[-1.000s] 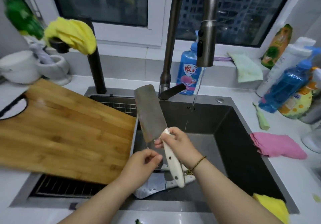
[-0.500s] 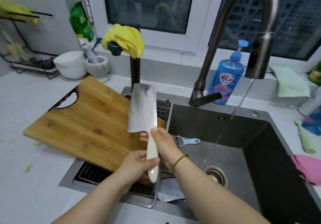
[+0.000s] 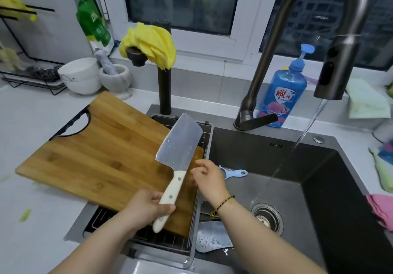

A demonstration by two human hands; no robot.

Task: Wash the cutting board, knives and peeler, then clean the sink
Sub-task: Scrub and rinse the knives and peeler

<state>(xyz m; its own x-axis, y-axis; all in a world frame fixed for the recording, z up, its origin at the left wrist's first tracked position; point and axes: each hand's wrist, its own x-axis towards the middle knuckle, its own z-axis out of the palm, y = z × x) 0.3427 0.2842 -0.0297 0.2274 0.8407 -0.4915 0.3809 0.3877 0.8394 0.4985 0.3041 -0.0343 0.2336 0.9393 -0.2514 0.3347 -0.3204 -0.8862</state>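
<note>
- Currently the left hand [image 3: 146,209] grips the white handle of the cleaver [image 3: 179,144], fingers wrapped low on the handle.
- Cleaver blade points up and away, tilted right, flat side facing the camera, droplets on it. It's held over the near right corner of the cutting board [image 3: 102,152].
- Right hand [image 3: 210,181] holds nothing, fingers loosely curled. It sits just right of the cleaver handle; can't tell if a fingertip touches it.
- Cutting board lies flat, partly on the counter [image 3: 32,125], partly over the wire rack [image 3: 148,239] in the left part of the sink [image 3: 255,146]. Handle cutout is at the far left corner.
- Peeler [image 3: 236,172], blue, lies on the sink floor just behind the right hand, partly hidden by it.
- Second knife [image 3: 212,239] lies flat and wet on the sink floor under the right forearm; only the blade shows.
- Faucet [image 3: 331,67] is on, and the water stream [image 3: 306,129] drops to the sink floor near the drain [image 3: 268,218].
- Blue soap bottle [image 3: 285,95] stands behind the faucet base.
- Yellow cloth [image 3: 153,44] hangs over a small dark tap behind the board; pink cloth [image 3: 380,212] is on the counter right of the sink.
- White bowls [image 3: 78,76] are stacked at the back left.
</note>
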